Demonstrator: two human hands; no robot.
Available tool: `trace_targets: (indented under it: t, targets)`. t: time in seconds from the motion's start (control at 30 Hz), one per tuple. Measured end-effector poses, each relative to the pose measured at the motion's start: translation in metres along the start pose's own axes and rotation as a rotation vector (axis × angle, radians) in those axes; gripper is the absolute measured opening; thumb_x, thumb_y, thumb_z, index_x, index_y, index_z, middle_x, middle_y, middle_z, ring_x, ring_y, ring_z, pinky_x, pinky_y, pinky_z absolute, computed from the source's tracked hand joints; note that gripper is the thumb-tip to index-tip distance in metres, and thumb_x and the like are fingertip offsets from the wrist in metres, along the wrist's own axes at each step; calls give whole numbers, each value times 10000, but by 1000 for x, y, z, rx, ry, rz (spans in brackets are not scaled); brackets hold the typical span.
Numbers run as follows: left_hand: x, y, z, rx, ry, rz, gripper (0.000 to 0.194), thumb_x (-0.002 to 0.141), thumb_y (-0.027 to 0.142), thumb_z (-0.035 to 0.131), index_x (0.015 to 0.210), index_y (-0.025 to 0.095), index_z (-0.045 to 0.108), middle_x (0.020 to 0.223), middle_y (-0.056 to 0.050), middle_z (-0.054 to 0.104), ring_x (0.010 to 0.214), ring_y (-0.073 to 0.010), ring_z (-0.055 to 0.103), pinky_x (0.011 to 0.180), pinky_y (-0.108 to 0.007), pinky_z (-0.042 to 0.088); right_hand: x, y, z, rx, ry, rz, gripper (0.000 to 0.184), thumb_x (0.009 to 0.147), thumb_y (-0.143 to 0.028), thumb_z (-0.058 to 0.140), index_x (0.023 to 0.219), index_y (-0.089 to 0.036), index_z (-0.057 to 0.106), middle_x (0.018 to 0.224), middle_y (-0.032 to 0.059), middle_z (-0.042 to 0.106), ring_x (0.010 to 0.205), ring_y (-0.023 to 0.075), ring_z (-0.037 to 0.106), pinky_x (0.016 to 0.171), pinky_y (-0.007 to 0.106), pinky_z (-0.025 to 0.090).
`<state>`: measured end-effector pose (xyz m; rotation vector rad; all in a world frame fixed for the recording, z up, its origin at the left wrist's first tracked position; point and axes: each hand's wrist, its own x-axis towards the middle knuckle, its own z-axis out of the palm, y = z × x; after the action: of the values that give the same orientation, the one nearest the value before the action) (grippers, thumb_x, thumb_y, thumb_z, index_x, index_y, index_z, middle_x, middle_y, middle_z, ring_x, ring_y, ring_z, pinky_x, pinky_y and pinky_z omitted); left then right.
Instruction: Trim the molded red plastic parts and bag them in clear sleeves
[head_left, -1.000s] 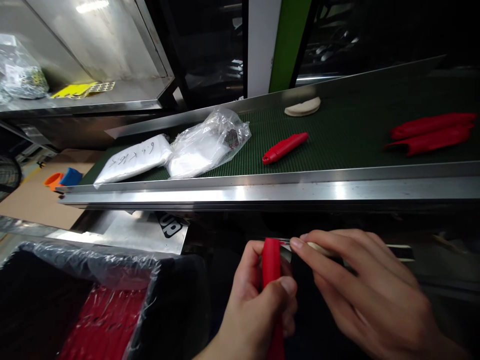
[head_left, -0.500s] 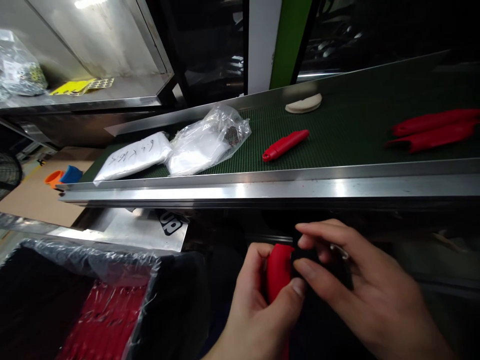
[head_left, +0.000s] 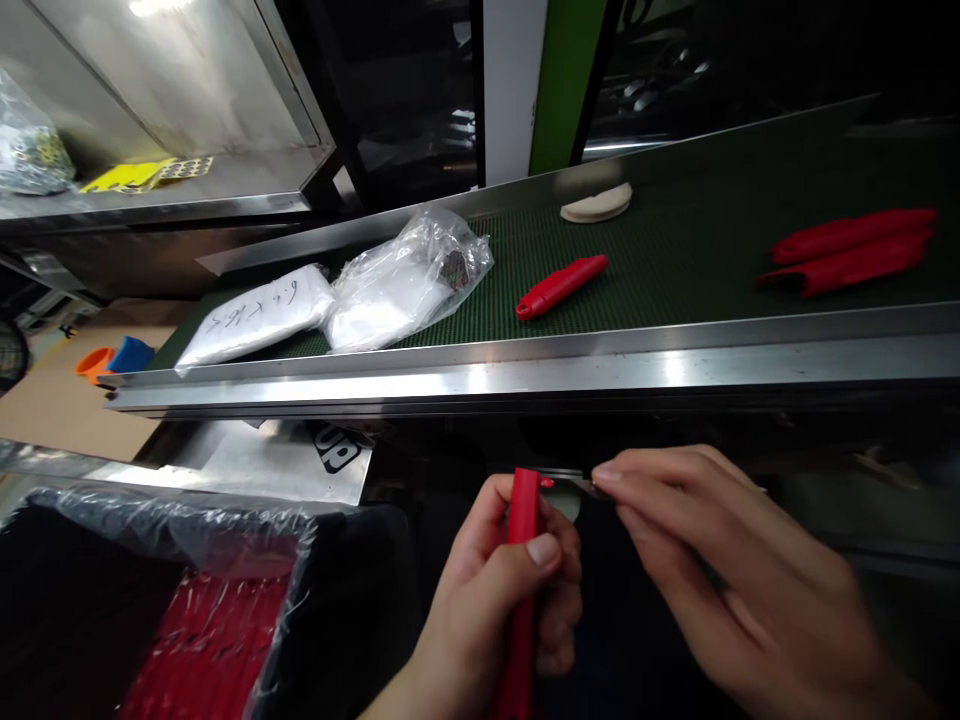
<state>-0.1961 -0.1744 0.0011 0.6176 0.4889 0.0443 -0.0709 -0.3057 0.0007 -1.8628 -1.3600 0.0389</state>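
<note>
My left hand (head_left: 499, 580) is wrapped round a long red plastic handle-like part (head_left: 523, 560) held upright, thumb pressed on its face. A small red nub sticks out at the part's upper right edge. Just to the right, my right hand (head_left: 720, 550) is closed in a pinch, with a small dark, thin tip at its fingertips; I cannot make out what it is. The pinched fingertips are a short gap from the red part. On the green conveyor belt beyond lie a similar red part (head_left: 562, 287) and two more red parts (head_left: 855, 250) at the right.
A metal rail (head_left: 465, 378) edges the belt in front of my hands. White packets in clear plastic (head_left: 405, 290) and a cream curved piece (head_left: 598, 204) lie on the belt. At lower left stands a plastic-lined bin (head_left: 300, 520) with red parts inside. Orange and blue pieces (head_left: 112, 360) rest on cardboard.
My left hand has moved slightly left and turned the red part, showing its narrow side. My right hand has drawn away from it, its fingers now closer together in a pinch.
</note>
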Motion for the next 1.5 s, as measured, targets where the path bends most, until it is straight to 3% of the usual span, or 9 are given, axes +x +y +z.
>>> trace_targets:
  t: [0.13, 0.4, 0.9, 1.1, 1.17, 1.3, 1.4, 1.5]
  targets:
    - [-2, 3, 1, -87, -95, -17, 211, 873, 333, 567, 957, 193, 434, 808, 9, 538, 465, -21, 429, 415, -131, 346, 0, -5, 1, -52, 10, -112, 469, 816, 30, 524, 1239, -163, 587, 1148, 102, 582, 1054, 229, 555, 861, 406, 488]
    - [-5, 7, 2, -162, -206, -108, 220, 882, 362, 551, 978, 201, 436, 796, -3, 500, 483, -26, 424, 416, -119, 296, 1, -2, 4, -18, 14, -111, 456, 816, 14, 533, 1232, -163, 594, 1137, 106, 593, 1060, 242, 572, 849, 405, 511]
    - [-7, 7, 5, -182, -185, -143, 272, 862, 385, 580, 994, 208, 420, 802, 0, 505, 492, -23, 443, 449, -111, 251, 0, -6, 5, 5, 12, -128, 461, 810, 57, 522, 1228, -126, 581, 1142, 113, 569, 1066, 219, 550, 858, 382, 507]
    - [-3, -12, -3, -235, -239, 4, 173, 889, 333, 531, 990, 210, 465, 810, 4, 552, 440, -17, 443, 394, -102, 280, -1, -1, 8, 2, 18, -163, 445, 821, 47, 526, 1229, -122, 587, 1120, 120, 577, 1045, 222, 558, 833, 382, 509]
    - [-5, -19, -3, -255, -260, 41, 204, 847, 318, 608, 960, 196, 490, 785, 0, 574, 460, -30, 462, 409, -111, 323, 1, 5, 9, -47, 62, -149, 445, 827, 36, 545, 1236, -131, 593, 1115, 117, 592, 1031, 221, 568, 840, 388, 502]
    - [-11, -20, 4, -240, -287, 23, 291, 772, 273, 735, 909, 164, 502, 817, -39, 626, 609, -57, 546, 535, -114, 402, 6, 12, 3, -72, 200, 12, 384, 849, 11, 562, 1181, -170, 628, 1113, 73, 623, 993, 166, 594, 866, 325, 498]
    - [-9, -12, 6, -291, -269, 19, 203, 874, 328, 574, 981, 158, 543, 873, -64, 623, 519, -62, 545, 446, -121, 373, 8, 8, -6, 9, 97, -47, 406, 851, 17, 544, 1208, -167, 604, 1157, 81, 593, 1048, 181, 577, 871, 334, 492]
    - [-3, -8, 0, -383, -284, -117, 320, 906, 422, 472, 1067, 167, 580, 858, -97, 654, 537, -103, 579, 457, -157, 417, 7, 4, -12, 3, -13, -191, 437, 843, 28, 535, 1242, -146, 573, 1161, 108, 565, 1088, 224, 547, 855, 383, 479]
